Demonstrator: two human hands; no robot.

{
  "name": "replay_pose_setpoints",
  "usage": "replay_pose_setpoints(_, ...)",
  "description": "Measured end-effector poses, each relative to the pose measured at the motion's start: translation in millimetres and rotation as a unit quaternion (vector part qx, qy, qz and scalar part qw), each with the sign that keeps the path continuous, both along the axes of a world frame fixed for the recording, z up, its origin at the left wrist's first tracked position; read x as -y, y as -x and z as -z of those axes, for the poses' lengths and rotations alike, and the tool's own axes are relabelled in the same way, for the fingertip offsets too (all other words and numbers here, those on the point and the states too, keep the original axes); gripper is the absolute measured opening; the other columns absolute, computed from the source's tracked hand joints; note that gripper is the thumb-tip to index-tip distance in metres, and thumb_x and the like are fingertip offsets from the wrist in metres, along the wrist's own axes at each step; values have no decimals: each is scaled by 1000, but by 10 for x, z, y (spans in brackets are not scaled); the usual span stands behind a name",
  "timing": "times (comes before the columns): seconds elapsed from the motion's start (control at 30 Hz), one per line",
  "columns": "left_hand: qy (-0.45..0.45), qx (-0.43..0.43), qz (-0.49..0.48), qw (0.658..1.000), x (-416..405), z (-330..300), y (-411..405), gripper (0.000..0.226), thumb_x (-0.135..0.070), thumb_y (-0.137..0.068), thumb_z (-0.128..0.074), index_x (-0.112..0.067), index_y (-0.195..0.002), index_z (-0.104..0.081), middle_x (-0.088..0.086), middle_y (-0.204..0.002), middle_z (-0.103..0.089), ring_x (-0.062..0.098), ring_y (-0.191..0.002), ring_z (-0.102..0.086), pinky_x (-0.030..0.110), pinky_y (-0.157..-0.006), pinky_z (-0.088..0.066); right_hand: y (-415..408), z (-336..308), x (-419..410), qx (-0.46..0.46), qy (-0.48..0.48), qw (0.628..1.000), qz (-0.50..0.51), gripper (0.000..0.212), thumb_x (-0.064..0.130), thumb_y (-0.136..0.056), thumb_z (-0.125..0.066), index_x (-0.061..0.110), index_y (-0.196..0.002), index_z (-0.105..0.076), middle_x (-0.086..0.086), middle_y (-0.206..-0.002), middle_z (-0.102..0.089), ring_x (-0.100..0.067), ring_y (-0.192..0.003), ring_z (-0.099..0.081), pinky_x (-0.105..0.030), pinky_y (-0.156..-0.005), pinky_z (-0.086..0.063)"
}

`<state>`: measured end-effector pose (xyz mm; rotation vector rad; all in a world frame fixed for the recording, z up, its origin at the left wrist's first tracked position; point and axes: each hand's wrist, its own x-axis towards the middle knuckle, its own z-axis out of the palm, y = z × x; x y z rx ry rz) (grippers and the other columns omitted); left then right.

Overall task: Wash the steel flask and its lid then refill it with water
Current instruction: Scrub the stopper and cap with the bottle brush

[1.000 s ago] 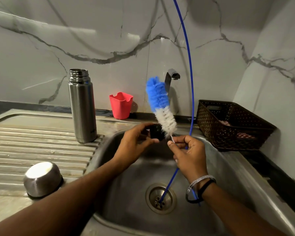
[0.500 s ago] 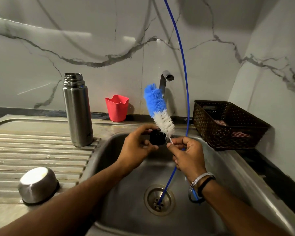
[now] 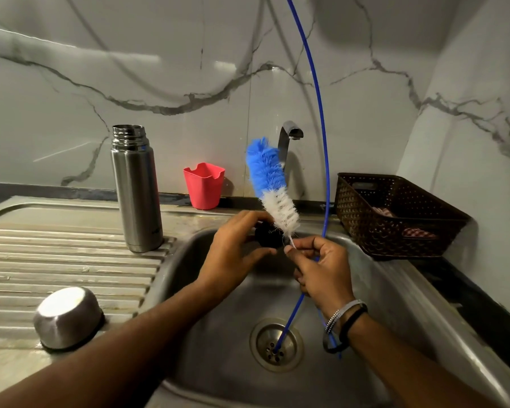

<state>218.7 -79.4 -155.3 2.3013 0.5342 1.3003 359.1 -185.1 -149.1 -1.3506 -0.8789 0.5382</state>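
Note:
The steel flask (image 3: 136, 189) stands upright and uncapped on the ribbed drainboard, left of the sink basin (image 3: 218, 343). My left hand (image 3: 233, 254) holds a small black lid (image 3: 268, 235) over the basin. My right hand (image 3: 318, 266) pinches the wire handle of a bottle brush (image 3: 273, 187), whose white bristles touch the lid while its blue tip points up toward the tap (image 3: 289, 136). The steel cap (image 3: 67, 316) lies upside down on the drainboard at front left.
A red plastic cup (image 3: 203, 185) stands against the marble wall behind the sink. A dark woven basket (image 3: 395, 216) with cloth inside sits on the right counter. A thin blue tube (image 3: 321, 142) hangs from above into the drain (image 3: 276, 346).
The brush has tilted slightly and stays against the lid; both hands remain over the basin. The view has shifted a little.

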Motion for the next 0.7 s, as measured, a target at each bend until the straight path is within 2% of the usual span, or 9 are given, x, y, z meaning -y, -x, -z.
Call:
replay_pose_setpoints(0.17,-326,-164,-16,931,-82,-86,135,45,-15,-98,-67,-8,-140,-54,7,-135,-59,25,-128,-53,42,-91,-56,6,-79,34,-96,47,994,-34,12,5,-89,-71,3,-99,-66,-6,-64,-55,-8,-39,-41,-19,-34,-30)
replay_pose_setpoints(0.23,-365,-199,-8,909,-110,-84,162,54,-12,-98,-65,-8,-149,-46,6,-147,-50,22,-141,-43,36,-95,-57,-26,-117,22,-133,62,988,-45,13,6,-88,-71,5,-100,-67,-4,-65,-56,-8,-40,-41,-19,-34,-29)
replay_pose_setpoints(0.3,-352,-178,-17,919,-108,-57,145,61,-13,-96,-67,-8,-151,-42,7,-148,-49,21,-141,-42,35,-100,-54,-65,-127,14,-154,65,984,-58,14,5,-87,-71,4,-99,-66,-2,-62,-56,-8,-40,-41,-19,-33,-28)
replay_pose_setpoints(0.37,-262,-117,-27,958,-82,3,74,59,-16,-94,-71,-9,-147,-47,7,-142,-56,20,-132,-51,37,-104,-52,-75,-109,12,-146,63,986,-57,14,5,-88,-71,2,-100,-66,0,-59,-54,-9,-40,-40,-18,-33,-27)
replay_pose_setpoints(0.47,5,37,-16,999,-28,98,-87,44,-13,-92,-74,-16,-134,-63,0,-128,-67,14,-119,-63,34,-98,-56,-46,-88,10,-104,51,993,-38,14,4,-90,-69,-2,-101,-63,-2,-58,-51,-9,-38,-38,-18,-33,-26)
replay_pose_setpoints(0.5,132,98,6,986,16,103,-140,39,-11,-92,-74,-17,-129,-67,1,-123,-71,17,-114,-68,35,-94,-59,-43,-90,6,-94,40,994,-34,14,3,-90,-68,-3,-101,-62,-3,-58,-50,-9,-38,-37,-17,-33,-26)
replay_pose_setpoints(0.6,437,203,91,872,156,57,-242,26,-8,-96,-67,-9,-123,-69,12,-114,-75,29,-105,-73,38,-85,-62,-31,-103,-24,-64,15,997,-31,12,1,-91,-67,-5,-100,-62,-6,-61,-49,-8,-36,-36,-16,-33,-27)
replay_pose_setpoints(0.67,469,195,91,857,155,53,-250,25,-11,-98,-66,-8,-122,-69,15,-115,-75,27,-103,-74,38,-84,-62,-22,-99,-36,-55,25,998,-32,9,2,-91,-67,-2,-98,-63,-6,-60,-50,-8,-36,-37,-16,-33,-27)
replay_pose_setpoints(0.7,429,177,78,882,139,53,-236,26,-11,-97,-68,-10,-122,-69,12,-115,-75,25,-104,-74,38,-86,-62,-28,-91,-39,-57,34,997,-31,9,3,-91,-67,-1,-98,-63,-6,-60,-50,-8,-36,-37,-16,-33,-27)
